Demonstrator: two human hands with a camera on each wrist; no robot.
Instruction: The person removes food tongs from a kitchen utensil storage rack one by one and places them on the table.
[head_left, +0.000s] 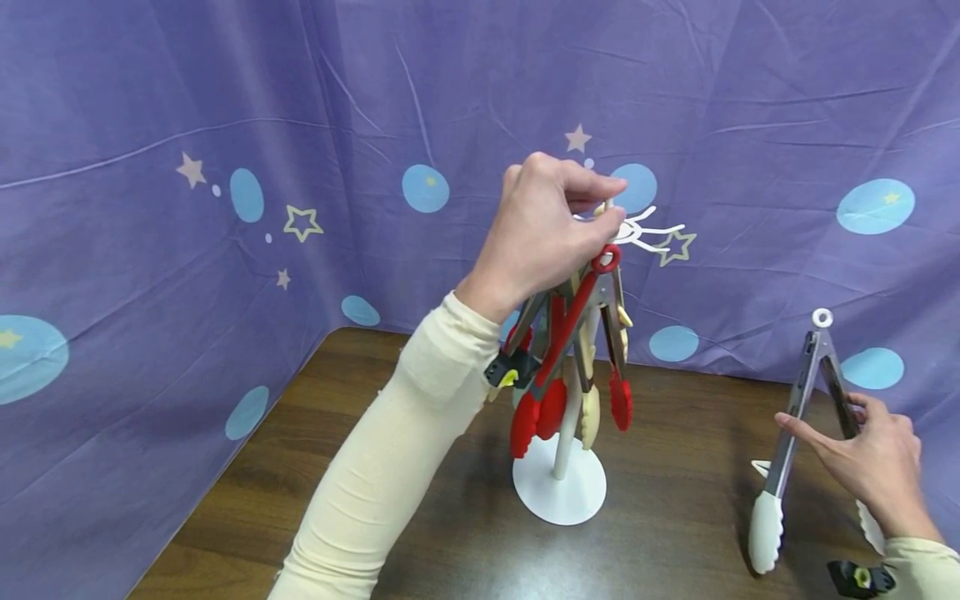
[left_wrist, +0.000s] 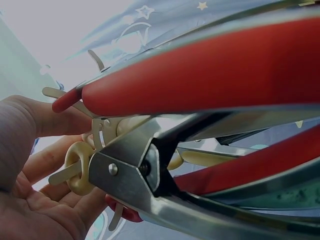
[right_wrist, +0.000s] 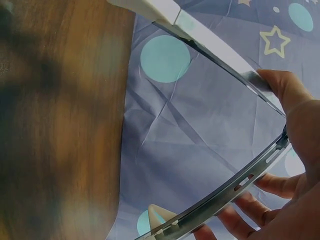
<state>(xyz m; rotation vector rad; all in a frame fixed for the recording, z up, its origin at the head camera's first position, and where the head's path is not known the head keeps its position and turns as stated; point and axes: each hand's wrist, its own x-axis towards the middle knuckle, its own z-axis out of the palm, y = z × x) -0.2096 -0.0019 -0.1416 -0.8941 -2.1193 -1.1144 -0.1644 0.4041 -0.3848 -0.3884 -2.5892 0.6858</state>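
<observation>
My left hand (head_left: 551,225) pinches the top of a white hook stand (head_left: 570,429) between thumb and fingers. From the stand's hooks hang several tongs, among them red tongs (head_left: 573,321) and tongs with cream tips (head_left: 591,417). In the left wrist view a red handle (left_wrist: 200,70) runs close past the hand, and a cream ring (left_wrist: 71,170) sits on a hook. At the right, my right hand (head_left: 885,467) grips metal tongs with white tips (head_left: 765,533), its thumb on one arm and its fingers on the other. These tongs stand spread, with their white ring upward.
The stand's round white base (head_left: 558,500) rests on a brown wooden table (head_left: 660,542). Bare white hooks (head_left: 648,229) stick out to the right at its top. A purple curtain (head_left: 465,75) with stars and blue spots hangs behind and at the left.
</observation>
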